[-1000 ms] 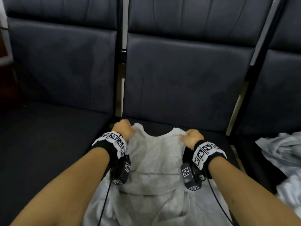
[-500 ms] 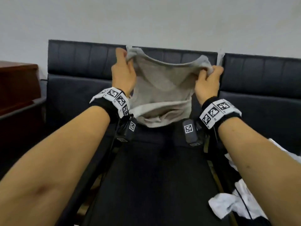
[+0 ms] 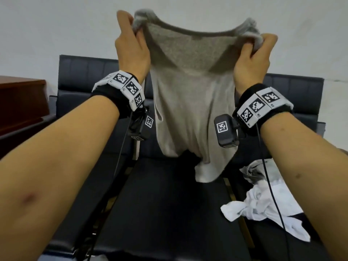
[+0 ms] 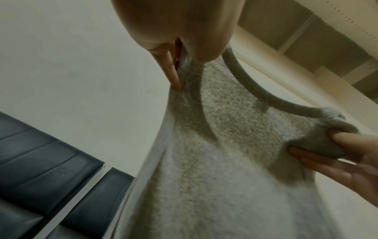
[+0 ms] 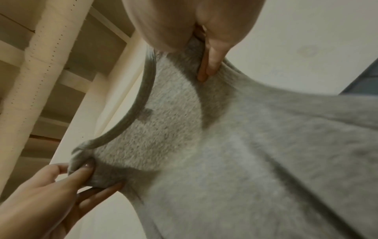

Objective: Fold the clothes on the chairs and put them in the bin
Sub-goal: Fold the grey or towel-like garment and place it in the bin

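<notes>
Two hands, left (image 3: 131, 48) and right (image 3: 253, 57), pinch one grey top (image 3: 190, 102); perhaps two garments (image 3: 263, 196) beside.

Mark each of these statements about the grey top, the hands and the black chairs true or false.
1. Both hands hold the grey knitted top up by its shoulders. True.
2. The left hand is free. False: it pinches one shoulder, as the right hand pinches the other.
3. The top lies flat on the black padded chair. False: it hangs above the seat.
4. Crumpled white clothes lie on the seat to the right. True.
</notes>
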Demonstrator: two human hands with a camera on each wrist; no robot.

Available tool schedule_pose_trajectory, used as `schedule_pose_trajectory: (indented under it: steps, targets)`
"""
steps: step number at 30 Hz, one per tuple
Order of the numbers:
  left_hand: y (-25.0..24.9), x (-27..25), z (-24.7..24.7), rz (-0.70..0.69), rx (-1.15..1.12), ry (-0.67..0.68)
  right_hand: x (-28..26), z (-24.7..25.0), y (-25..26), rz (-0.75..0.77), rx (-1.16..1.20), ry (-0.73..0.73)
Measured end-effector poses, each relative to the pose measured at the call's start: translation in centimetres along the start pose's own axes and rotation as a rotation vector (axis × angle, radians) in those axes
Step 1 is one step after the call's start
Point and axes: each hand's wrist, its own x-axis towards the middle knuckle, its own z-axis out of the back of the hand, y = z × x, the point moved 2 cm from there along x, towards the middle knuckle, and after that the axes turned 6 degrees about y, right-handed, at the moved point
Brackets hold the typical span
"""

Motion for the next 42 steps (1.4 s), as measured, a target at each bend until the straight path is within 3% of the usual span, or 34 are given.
schedule_pose_trajectory:
  steps: [8,16,19,24,30,35,42]
  targets:
    - [-0.7,-0.8,-0.1,0.026,0.003,0.019,-0.9,-0.2,-0.9,0.016,-0.033,0.031]
    - [4.4,-3.1,-3.9,0.155,0.082,0.286,-2.3,-4.7,-8.5,-0.101,-0.270,0.417]
    - [6.4,-3.4,-5.4,0.160,0.105,0.326,-1.6,-6.6,-10.6,-0.113,-0.276,0.469]
    - [6.8,-0.4,-6.7,0.060,0.063,0.184,2.0,-7.8,-10.3,-0.018,-0.222,0.330]
    - [2.1,2.9,-6.0,-0.143,0.002,0.018,4.0,-5.7,-5.4,0.142,-0.079,0.102]
    - [-0.8,1.6,-2.9,-0.149,-0.021,0.013,0.9,-2.3,-2.6,0.122,-0.043,0.096]
    - [-3.5,-3.9,4.8,-0.095,0.101,0.084,-6.2,3.0,-0.3,0.040,-0.046,-0.033]
